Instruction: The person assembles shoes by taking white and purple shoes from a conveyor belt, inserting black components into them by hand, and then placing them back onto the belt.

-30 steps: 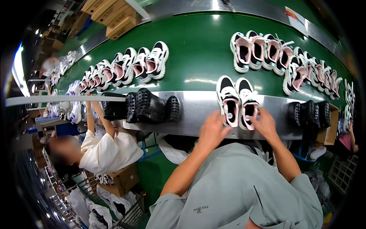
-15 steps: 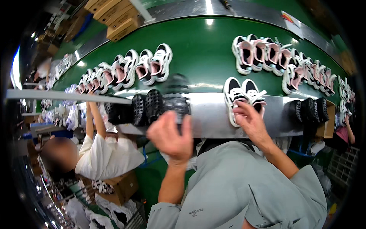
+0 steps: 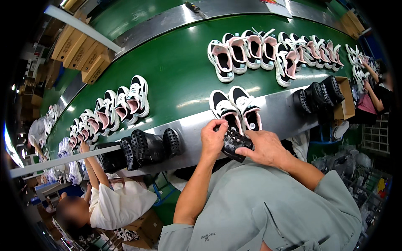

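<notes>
A black, studded piece [image 3: 235, 144], whose exact kind I cannot make out, is between my hands close to my body. My left hand [image 3: 212, 140] pinches its left upper edge. On its right side my right hand [image 3: 268, 148] grips it, thumb on the face and fingers behind. Just beyond, touching or nearly touching my fingers, two sneakers stand side by side: a left one [image 3: 221, 103] and a right one [image 3: 244, 102], white and black with pink linings. The held piece hides part of their heel ends.
Similar black studded pieces stand on the metal ledge [image 3: 194, 144] at left [image 3: 144, 148] and right [image 3: 316, 97]. Sneaker rows line the green belt [image 3: 176, 79] at left [image 3: 111, 111] and right [image 3: 253, 50]. A white bar [image 3: 63, 162] crosses at left, near a co-worker's white sleeve [image 3: 102, 194].
My left hand has come from the black pieces at left to the sneaker pair, and both hands now hold a black piece. The view has turned, shifting the rows.
</notes>
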A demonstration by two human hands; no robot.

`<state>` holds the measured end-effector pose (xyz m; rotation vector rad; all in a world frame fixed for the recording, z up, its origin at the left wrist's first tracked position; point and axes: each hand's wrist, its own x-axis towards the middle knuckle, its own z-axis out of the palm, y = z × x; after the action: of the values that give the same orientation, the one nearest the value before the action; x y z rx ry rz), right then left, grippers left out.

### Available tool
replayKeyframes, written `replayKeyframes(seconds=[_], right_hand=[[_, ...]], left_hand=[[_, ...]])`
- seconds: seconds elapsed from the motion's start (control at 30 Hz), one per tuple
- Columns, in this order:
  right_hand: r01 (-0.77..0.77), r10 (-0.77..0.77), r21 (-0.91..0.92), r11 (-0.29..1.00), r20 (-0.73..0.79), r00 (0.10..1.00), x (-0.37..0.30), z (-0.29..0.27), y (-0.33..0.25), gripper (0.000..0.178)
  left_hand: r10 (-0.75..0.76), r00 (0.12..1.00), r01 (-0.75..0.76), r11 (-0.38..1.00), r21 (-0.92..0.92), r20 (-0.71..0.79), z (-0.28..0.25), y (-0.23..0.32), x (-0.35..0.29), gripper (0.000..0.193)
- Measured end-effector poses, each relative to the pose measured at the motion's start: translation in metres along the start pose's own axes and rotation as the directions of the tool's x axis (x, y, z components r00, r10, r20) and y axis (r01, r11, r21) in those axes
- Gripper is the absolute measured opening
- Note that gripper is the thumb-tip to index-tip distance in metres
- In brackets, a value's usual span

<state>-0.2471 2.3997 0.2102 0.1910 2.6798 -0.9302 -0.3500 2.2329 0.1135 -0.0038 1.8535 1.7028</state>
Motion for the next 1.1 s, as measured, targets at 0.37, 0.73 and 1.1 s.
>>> replayKeyframes(seconds=[0.37, 0.73, 1.1], right_hand=[[0.018, -0.02, -0.165, 0.986, -0.007, 1.0, 0.018, 0.004, 0.064, 0.046], [0.22, -0.297, -0.314, 0.924, -0.221, 0.929, 0.053, 0.084, 0.043, 0.033], [0.086, 0.082, 0.337, 0.938, -0.455, 0.887, 0.068, 0.11, 0.053, 0.028]], left_hand=[[0.478, 0.846, -0.502, 0.569, 0.651, 0.234, 0.012, -0.013, 0.062, 0.026], [0.276, 0.943, -0.332, 0.804, 0.493, 0.185, -0.018, -0.021, 0.056, 0.022], [0.487, 0.873, -0.376, 0.705, 0.601, -0.027, -0.006, -0.042, 0.013, 0.051]])
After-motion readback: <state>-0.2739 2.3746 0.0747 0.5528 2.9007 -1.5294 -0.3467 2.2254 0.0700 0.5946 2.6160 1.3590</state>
